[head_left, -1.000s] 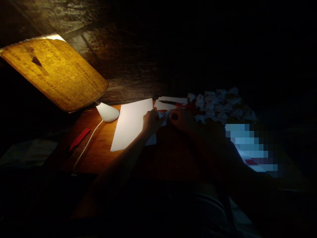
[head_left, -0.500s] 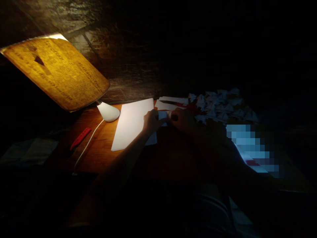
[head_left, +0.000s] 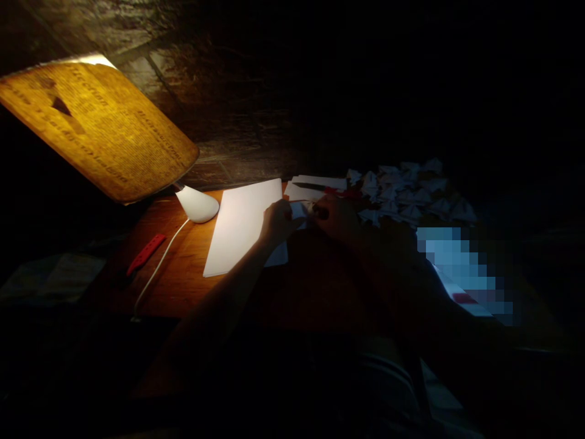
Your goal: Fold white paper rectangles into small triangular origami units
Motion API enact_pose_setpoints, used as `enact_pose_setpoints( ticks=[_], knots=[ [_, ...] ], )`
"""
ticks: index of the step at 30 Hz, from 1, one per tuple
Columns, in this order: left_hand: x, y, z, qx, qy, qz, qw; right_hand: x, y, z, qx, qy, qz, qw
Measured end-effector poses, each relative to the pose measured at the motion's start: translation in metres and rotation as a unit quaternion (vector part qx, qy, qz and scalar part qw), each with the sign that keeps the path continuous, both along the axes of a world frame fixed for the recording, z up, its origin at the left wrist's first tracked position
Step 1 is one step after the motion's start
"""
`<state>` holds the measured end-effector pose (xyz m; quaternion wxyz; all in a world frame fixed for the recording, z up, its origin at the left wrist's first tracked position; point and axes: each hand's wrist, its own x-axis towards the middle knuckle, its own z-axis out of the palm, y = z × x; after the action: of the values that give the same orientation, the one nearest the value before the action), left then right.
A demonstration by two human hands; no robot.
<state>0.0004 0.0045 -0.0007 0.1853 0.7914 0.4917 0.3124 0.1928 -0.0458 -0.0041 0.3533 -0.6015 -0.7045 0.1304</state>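
Note:
Between my two hands is a small piece of white paper (head_left: 298, 211), partly hidden by the fingers. My left hand (head_left: 276, 221) pinches its left side, over the right edge of a stack of white sheets (head_left: 244, 222). Closed on the paper's right side is my right hand (head_left: 337, 217), which is in deep shadow, so its fingers show poorly. Just beyond the hands, a dark blade (head_left: 309, 186) with a red handle (head_left: 340, 192) lies on smaller white sheets (head_left: 329, 180). Several folded white paper pieces (head_left: 388, 194) are heaped to the right.
A lamp with a yellow printed shade (head_left: 105, 131) and white base (head_left: 201, 205) stands on the wooden table (head_left: 178, 274) at left. Its white cord (head_left: 158, 268) runs to the front edge, past a red strip-like object (head_left: 146, 253). A glowing, pixelated screen (head_left: 457, 262) is at right.
The view has shifted slightly. My hands stay close together on the small paper, which now looks tilted differently, and the right fingers have moved a little.

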Motion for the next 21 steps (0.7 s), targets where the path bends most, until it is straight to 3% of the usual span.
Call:
enact_pose_setpoints(
  ticks=[10, 21],
  knots=[
    [0.0009, 0.0017, 0.0017, 0.018, 0.024, -0.037, 0.999, 0.0007, -0.0002, 0.0016, -0.025, -0.006, 0.016, 1.000],
    [0.0000, 0.0008, 0.0010, 0.003, 0.024, -0.019, 1.000, 0.0045, 0.0075, -0.0075, -0.011, 0.017, 0.023, 1.000]
  ],
)
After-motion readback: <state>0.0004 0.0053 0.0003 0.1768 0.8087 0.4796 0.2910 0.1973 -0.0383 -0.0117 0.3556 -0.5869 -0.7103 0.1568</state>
